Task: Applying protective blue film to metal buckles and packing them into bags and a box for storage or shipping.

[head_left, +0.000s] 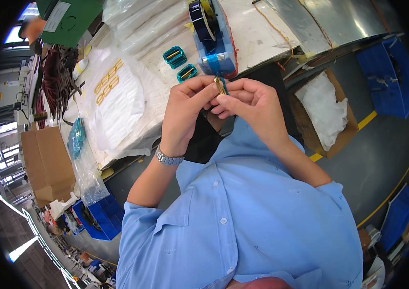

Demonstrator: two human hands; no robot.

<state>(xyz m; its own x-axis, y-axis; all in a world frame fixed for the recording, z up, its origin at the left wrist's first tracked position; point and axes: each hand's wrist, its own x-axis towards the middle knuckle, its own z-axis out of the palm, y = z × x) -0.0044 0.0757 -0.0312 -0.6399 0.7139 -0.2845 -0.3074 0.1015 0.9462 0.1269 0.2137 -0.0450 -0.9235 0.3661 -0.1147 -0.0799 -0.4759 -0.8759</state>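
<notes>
Close to the table's front edge, a small gold metal buckle (220, 85) is held between the fingertips of both my hands. My left hand (185, 103), a metal watch on its wrist, pinches it from the left. From the right, my right hand (257, 103) closes on it with thumb and fingers. Some teal film shows beside the gold, partly hidden by the fingers. Just beyond stands a blue tape dispenser (231, 48) with a dark roll of tape (200, 21). Left of it lie two gold pieces wrapped in teal film (174, 57).
Several gold buckles (108, 82) lie in rows on white foam sheeting (118, 115) at the left. A cardboard box (351, 123) with white wrapping stands right of the table, near a blue bin (392, 77). Another carton (48, 164) is at the left.
</notes>
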